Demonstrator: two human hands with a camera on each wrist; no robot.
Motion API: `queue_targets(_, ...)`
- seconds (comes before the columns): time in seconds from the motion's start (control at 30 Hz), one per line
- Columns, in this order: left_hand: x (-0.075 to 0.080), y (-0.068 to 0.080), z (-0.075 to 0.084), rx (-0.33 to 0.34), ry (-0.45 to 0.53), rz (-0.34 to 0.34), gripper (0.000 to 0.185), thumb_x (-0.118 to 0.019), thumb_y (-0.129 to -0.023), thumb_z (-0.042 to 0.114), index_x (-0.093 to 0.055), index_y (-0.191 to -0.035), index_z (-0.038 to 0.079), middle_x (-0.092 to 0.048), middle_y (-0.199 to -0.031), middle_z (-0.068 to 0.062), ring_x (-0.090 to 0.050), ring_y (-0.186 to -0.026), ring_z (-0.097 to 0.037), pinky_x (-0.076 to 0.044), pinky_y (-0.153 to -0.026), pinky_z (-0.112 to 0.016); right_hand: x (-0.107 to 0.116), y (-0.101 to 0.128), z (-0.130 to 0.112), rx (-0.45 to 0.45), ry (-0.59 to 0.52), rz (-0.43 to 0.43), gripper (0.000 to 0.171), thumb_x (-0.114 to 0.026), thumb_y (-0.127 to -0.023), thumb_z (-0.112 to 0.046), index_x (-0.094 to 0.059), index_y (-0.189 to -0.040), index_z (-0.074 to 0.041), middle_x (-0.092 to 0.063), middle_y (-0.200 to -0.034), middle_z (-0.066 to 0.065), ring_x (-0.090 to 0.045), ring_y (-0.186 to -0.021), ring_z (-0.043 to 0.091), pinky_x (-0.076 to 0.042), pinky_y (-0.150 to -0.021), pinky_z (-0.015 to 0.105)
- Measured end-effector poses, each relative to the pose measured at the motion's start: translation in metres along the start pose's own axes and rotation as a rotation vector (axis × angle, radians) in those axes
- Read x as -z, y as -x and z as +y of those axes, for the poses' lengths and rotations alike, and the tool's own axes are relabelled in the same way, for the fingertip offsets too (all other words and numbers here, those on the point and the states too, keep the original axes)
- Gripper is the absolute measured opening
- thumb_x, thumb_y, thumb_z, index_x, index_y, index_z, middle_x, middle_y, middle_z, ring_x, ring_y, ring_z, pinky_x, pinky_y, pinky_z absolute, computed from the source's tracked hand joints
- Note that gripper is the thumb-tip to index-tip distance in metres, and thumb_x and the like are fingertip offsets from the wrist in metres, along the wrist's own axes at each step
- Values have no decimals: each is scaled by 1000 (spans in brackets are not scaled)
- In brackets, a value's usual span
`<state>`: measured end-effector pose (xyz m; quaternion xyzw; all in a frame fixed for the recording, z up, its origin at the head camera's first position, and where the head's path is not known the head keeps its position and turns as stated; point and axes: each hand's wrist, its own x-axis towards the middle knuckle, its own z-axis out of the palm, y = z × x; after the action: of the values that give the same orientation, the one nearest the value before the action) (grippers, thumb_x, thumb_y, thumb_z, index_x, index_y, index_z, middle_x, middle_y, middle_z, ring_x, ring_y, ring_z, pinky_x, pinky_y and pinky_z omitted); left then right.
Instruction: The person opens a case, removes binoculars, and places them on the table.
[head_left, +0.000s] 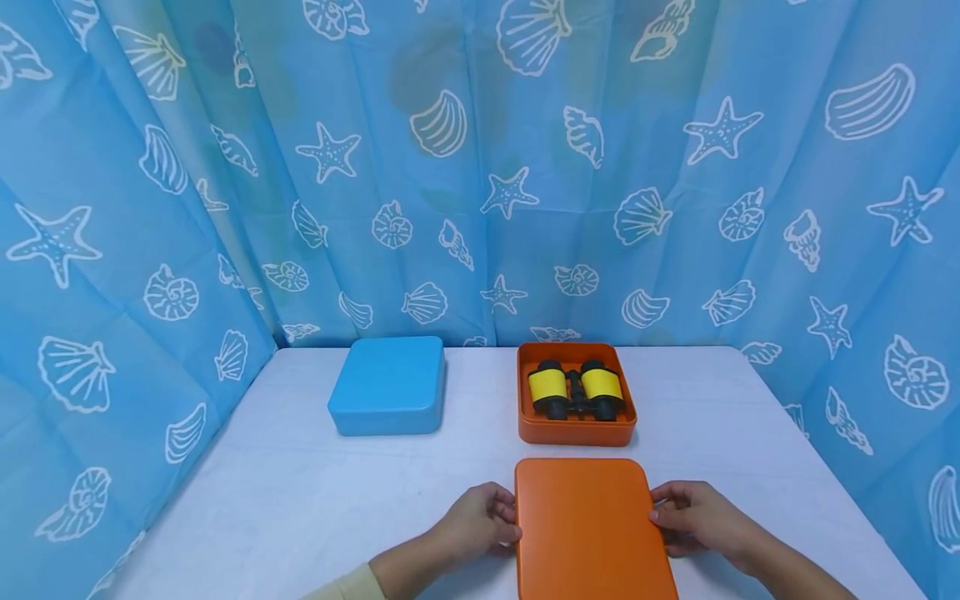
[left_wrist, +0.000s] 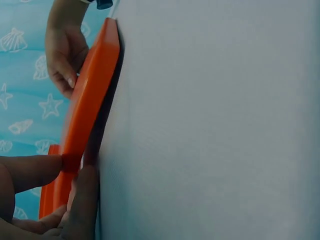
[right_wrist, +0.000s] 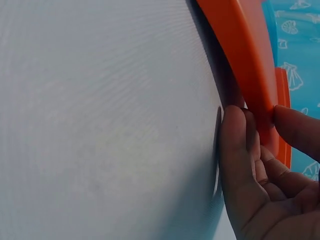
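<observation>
An orange lid lies between my two hands in front of me, a little off the table by the gap beneath it in the wrist views. My left hand pinches its left edge, thumb on the side and fingers beneath. On the opposite edge my right hand holds it the same way, its thumb pressing the orange lid in the right wrist view. Just beyond stands an open orange box, with yellow-and-black binoculars lying inside it.
A closed light-blue box stands at the back left of the white-covered table. Blue curtains with white seashells and starfish enclose the back and both sides.
</observation>
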<state>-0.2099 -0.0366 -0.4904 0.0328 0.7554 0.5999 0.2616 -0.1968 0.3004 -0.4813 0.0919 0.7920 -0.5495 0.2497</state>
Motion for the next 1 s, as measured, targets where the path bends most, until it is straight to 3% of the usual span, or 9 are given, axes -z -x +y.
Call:
queue_targets(0.27, 1, -6, -4, -3, -127, 0, 31, -76, -80, -1, -60, -107, 2, -61, -84, -7, -62, -70, -18, -57, -62, -32, -6, -1, -3, -41, 90, 74, 33, -65, -93, -8, -57, -121, 6, -61, -90, 9, -60, -76, 21, -58, -70, 36)
queue_targets(0.57, -1, -6, 5, 65, -306, -4, 39, -80, -80, 12, -62, -114, 6, -61, -83, -4, -61, -68, -20, -55, -62, -31, -7, -1, -7, -40, 212, 82, 33, -66, -92, -10, -59, -120, 6, -63, -88, 7, -60, -76, 20, -57, -69, 35)
queue_targets(1.0, 2, -4, 9, 61, -378, -36, 45, -81, -80, 14, -61, -120, 5, -61, -81, -4, -61, -68, -21, -54, -62, -31, -10, -6, -9, -37, 317, 97, 35, -68, -91, -12, -60, -120, 5, -61, -85, 5, -59, -73, 18, -56, -67, 33)
